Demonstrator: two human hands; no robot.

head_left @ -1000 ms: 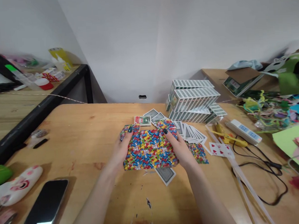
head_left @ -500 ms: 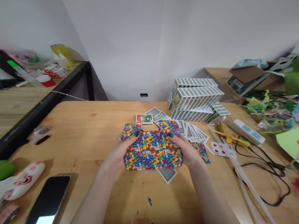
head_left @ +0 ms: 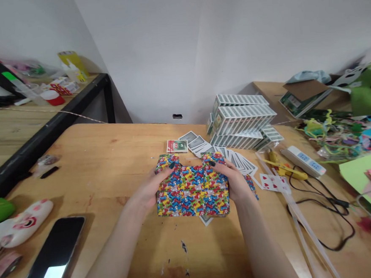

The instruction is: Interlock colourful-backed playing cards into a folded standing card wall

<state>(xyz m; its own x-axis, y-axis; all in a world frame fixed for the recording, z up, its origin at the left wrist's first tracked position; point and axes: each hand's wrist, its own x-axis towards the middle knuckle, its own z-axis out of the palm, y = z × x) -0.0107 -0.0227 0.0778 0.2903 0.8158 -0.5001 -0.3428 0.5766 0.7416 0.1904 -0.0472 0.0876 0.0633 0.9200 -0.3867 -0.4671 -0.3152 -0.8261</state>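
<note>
Between my hands is a U-shaped piece built of playing cards (head_left: 193,202), covered in a red, blue and yellow pattern, with a gap at its top middle. My left hand (head_left: 149,188) grips its left side, thumb lying on the front face. On the right side my right hand (head_left: 234,180) holds it the same way. The fingers behind are hidden. Under the piece a grey-backed card (head_left: 206,220) shows only in part. Another patterned card (head_left: 251,187) lies just right of my right hand.
Fanned cards (head_left: 238,160) and a red-green card pack (head_left: 177,146) lie behind. Striped card boxes (head_left: 244,118) are stacked at the wall. To the right are a yellow glue gun (head_left: 286,170), a power strip (head_left: 304,161) and cables. A phone (head_left: 50,258) rests at left.
Both hands have brought the card piece slightly lower and nearer to me, and it covers more of the grey-backed card. The camera view has shifted a little.
</note>
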